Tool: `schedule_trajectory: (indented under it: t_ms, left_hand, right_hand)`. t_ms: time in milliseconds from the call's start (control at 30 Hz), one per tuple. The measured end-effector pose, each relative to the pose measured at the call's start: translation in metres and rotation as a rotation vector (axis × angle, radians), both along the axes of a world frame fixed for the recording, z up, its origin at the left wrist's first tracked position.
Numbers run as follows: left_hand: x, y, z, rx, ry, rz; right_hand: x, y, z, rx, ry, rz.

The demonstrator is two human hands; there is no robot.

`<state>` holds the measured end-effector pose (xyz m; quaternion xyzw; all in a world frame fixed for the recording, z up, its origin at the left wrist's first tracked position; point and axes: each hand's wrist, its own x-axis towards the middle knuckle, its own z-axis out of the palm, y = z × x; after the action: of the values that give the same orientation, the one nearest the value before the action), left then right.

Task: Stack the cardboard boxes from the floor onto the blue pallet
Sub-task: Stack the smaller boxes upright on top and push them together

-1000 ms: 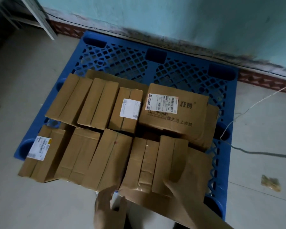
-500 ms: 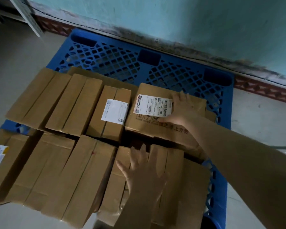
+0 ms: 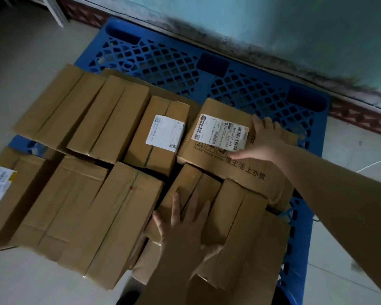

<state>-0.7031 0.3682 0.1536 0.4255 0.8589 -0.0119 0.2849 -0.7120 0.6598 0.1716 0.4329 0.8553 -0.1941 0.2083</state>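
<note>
blue pallet [image 3: 233, 84] lies on the floor against the wall; its far grid is bare. cardboard boxes cover its near part in two rows, some overhanging the near and left edges. far row, left to right: two long plain boxes, a narrow box with a white label [image 3: 166, 134], and a printed box [image 3: 224, 148] at the right end bearing a barcode label [image 3: 221, 132]. the right hand [image 3: 261, 142] rests flat on the printed box's top just right of that label, fingers straight and slightly apart, thumb out along the label's near corner. the left hand [image 3: 185, 225] lies palm down on a near-row box [image 3: 191, 194] toward the pallet's near right corner, fingers spread and straight, gripping nothing. a labelled box [image 3: 7, 194] sits at the near left edge.
</note>
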Motion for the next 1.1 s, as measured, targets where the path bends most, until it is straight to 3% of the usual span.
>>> schedule_trajectory:
  t_ms: [133, 233, 367, 467, 533, 667, 733, 833, 967, 1100]
  left_hand:
    - [-0.001, 0.005, 0.009, -0.004, 0.01, -0.01]
    - [0.007, -0.014, 0.029, 0.142, 0.12, 0.013]
    - [-0.006, -0.06, 0.058, 0.25, 0.179, 0.131]
    - [-0.027, -0.094, 0.07, 0.258, 0.227, 0.461]
    - [-0.037, -0.116, 0.069, 0.29, 0.209, 0.82]
    - [-0.042, -0.149, 0.058, 0.422, -0.003, 1.472]
    - [-0.039, -0.156, 0.049, 0.572, -0.256, 1.63]
    - [-0.039, -0.152, 0.037, 0.743, -0.61, 1.558]
    - [-0.042, -0.142, 0.032, 0.831, -0.705, 1.483]
    - [-0.044, -0.133, 0.028, 0.735, -0.692, 1.456]
  right_hand:
    - [0.0, -0.003, 0.005, -0.023, -0.026, 0.014]
    - [0.005, -0.028, 0.014, 0.071, -0.006, 0.031]
    - [0.011, -0.123, 0.035, 0.166, 0.319, 0.267]
    - [0.005, -0.213, 0.047, -0.008, 0.51, 0.461]
    - [-0.003, -0.266, 0.048, -0.098, 0.605, 0.563]
    - [-0.015, -0.326, 0.04, -0.125, 0.612, 0.66]
    - [-0.016, -0.334, 0.032, -0.11, 0.517, 0.793]
    - [-0.012, -0.331, 0.023, -0.037, 0.362, 0.9]
    - [-0.012, -0.321, 0.021, -0.032, 0.284, 0.877]
    - [-0.014, -0.308, 0.022, -0.046, 0.249, 0.866]
